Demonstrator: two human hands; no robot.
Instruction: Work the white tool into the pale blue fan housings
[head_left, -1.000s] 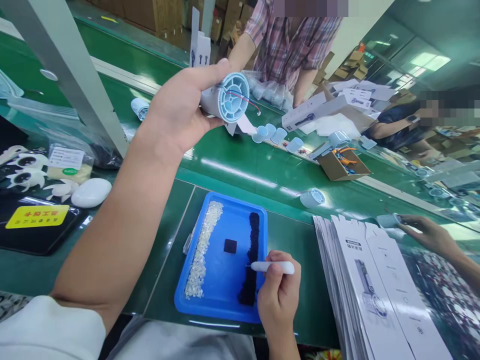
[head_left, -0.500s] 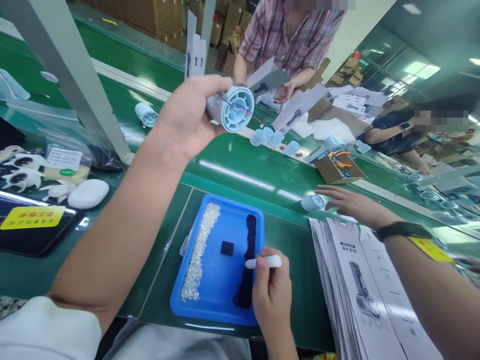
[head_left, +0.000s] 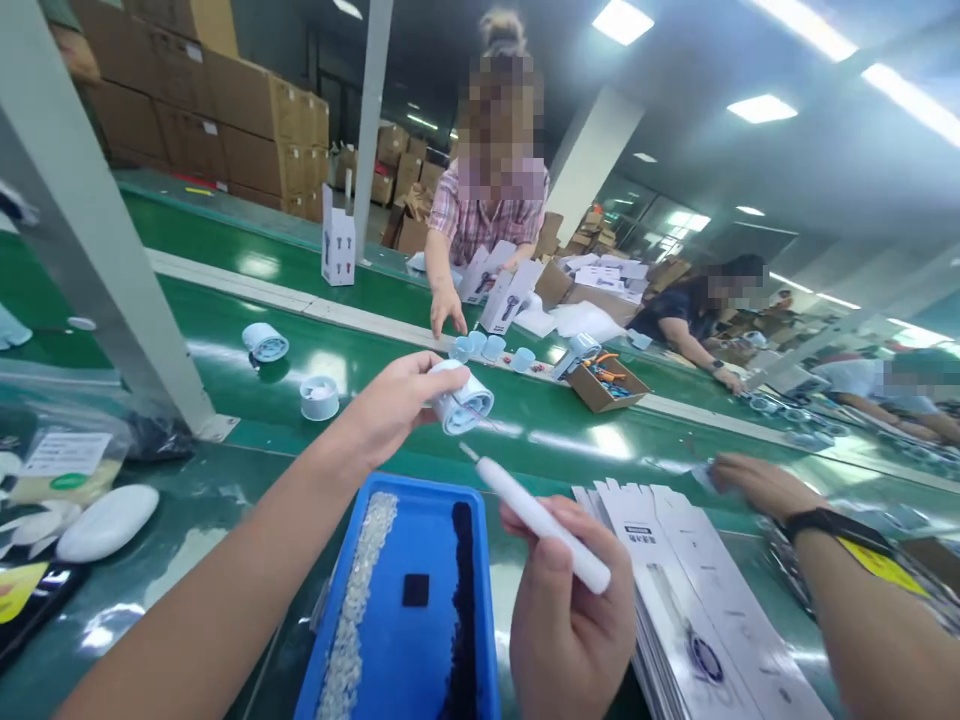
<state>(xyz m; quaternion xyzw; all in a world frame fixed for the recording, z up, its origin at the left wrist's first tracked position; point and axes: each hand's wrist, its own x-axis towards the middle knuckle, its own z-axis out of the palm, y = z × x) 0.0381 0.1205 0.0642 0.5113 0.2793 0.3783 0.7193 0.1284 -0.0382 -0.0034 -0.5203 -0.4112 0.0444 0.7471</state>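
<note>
— Left hand up over the belt, fingers wrapped round the pale blue cylinder, open end facing us.
— And the right hand?
— Clamped on a white pen tool, tip angled up just below the cylinder, not touching it.
— Underneath?
— Blue tray, clear beads and dark bits in strips. Flat cartons stacked right, a co-worker's hand beyond them.

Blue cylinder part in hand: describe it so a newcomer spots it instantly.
Start at the blue tray on the near edge of the green bench. Just above it, the left hand holds a pale blue cylinder. Unlike the similar cylinders lying on the belt, it is lifted and trails thin wires.
</note>
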